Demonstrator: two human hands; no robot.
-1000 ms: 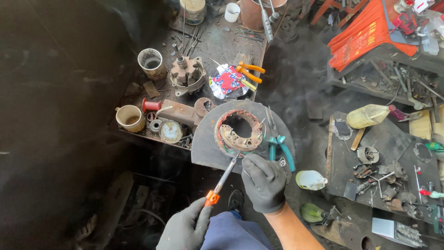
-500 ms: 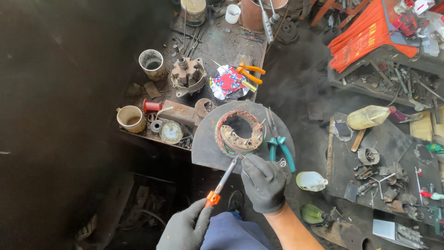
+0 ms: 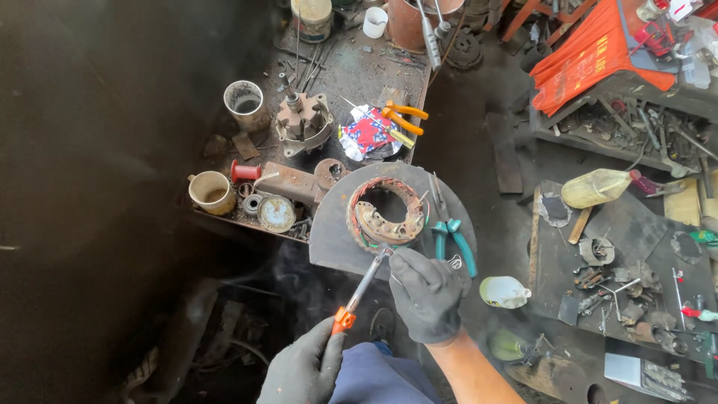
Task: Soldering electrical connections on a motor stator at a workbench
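A ring-shaped stator [image 3: 386, 213] with copper windings lies on a round dark metal plate [image 3: 333, 239]. My left hand [image 3: 303, 370], in a grey glove, holds a soldering iron [image 3: 360, 292] by its orange handle, with the tip touching the near rim of the stator. My right hand [image 3: 430, 292], also gloved, rests on the plate's near edge right beside the tip, fingers pinched together; what they hold is too small to tell. Faint smoke drifts below the plate.
Green-handled pliers [image 3: 449, 232] lie on the plate to the right. Orange-handled pliers [image 3: 404, 118], a rotor [image 3: 302, 120], a metal cup [image 3: 244, 103], a mug [image 3: 210, 192] and a red spool [image 3: 244, 171] crowd the bench behind. A yellowish jug [image 3: 596, 187] and scattered parts sit at right.
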